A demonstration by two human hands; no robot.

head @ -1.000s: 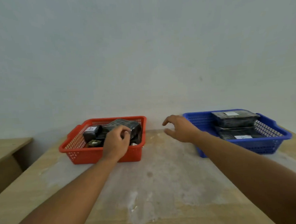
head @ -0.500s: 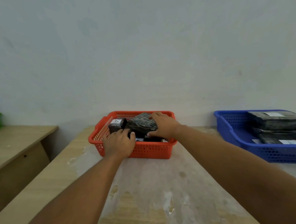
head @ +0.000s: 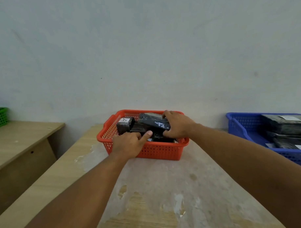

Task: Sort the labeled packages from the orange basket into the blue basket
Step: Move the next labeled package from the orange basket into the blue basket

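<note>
Now grasping the top black package (head: 153, 122) in the orange basket (head: 161, 151) with right hand (head: 178, 124), newly arrived, left hand (head: 128, 144) resting released alongside, index finger extended; ready for lifting toward blue basket (head: 239, 126).

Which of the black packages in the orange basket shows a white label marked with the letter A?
The small black package at the orange basket's back left corner, left of both hands. The larger package gripped by the right hand shows no label.
</note>
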